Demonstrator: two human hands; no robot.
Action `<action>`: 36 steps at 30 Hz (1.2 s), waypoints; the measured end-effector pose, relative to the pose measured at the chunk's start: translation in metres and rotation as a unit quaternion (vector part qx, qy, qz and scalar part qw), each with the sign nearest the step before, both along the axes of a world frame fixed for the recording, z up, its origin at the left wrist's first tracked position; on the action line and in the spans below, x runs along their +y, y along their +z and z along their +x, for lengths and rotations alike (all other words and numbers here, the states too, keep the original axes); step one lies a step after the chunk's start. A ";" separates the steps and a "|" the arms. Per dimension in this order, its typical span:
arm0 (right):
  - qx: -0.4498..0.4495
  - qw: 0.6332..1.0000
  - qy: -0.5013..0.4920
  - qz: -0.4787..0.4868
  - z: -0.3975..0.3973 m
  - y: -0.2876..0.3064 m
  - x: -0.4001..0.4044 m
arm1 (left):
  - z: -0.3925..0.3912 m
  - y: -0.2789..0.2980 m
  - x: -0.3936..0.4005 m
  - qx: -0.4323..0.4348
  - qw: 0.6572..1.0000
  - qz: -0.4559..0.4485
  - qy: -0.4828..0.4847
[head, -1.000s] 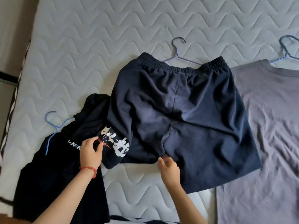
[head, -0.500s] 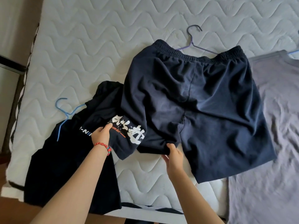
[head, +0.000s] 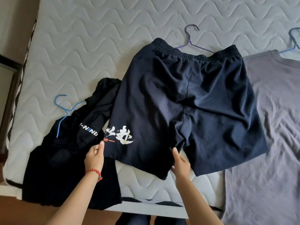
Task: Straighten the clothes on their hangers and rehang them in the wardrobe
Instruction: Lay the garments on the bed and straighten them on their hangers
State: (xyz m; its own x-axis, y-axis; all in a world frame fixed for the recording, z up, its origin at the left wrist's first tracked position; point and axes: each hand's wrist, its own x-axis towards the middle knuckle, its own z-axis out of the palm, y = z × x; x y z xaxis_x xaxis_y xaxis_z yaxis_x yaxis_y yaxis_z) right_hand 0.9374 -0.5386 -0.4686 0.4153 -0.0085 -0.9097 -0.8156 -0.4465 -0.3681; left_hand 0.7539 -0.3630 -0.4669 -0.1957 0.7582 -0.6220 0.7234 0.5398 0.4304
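Dark navy shorts (head: 186,101) with white printed characters lie flat on the mattress (head: 97,38), their waistband over a purple hanger (head: 190,42). My left hand (head: 95,157) pinches the outer hem corner of the left leg. My right hand (head: 181,164) grips the inner hem of the same leg, the thumb lying on top of the cloth. To the left, a black garment (head: 65,156) lettered in white lies crumpled on a blue hanger (head: 64,111). A grey T-shirt (head: 274,127) on a blue hanger (head: 293,41) lies at the right.
The mattress's near edge (head: 146,207) runs just in front of me, with wooden floor (head: 24,213) below it. A dark frame (head: 9,65) stands past the mattress's left side. Bare quilted surface stretches behind the clothes.
Both hands have pulled the left leg of the shorts out flat; it was bunched and folded before. The printed characters now lie spread out. The view shifted slightly.
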 end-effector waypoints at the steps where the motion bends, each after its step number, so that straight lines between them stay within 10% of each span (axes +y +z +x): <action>1: 0.009 1.000 0.011 0.009 -0.004 -0.001 0.001 | 0.005 0.002 0.003 -0.016 1.000 0.010 -0.010; 15: 0.087 0.980 0.175 -0.048 -0.030 -0.008 -0.035 | 0.003 -0.012 0.016 0.082 0.990 0.062 -0.098; 22: -0.048 0.997 -0.001 -0.064 0.017 0.009 -0.085 | 0.026 0.000 -0.050 0.127 0.988 -0.027 0.089; 32: -0.058 0.984 -0.169 -0.021 0.104 -0.007 -0.129 | 0.154 0.004 -0.200 -0.145 0.943 -0.276 -0.118; 36: -0.033 0.987 -0.160 0.009 0.097 -0.005 -0.137 | 0.193 0.004 -0.209 -0.232 0.925 -0.301 -0.016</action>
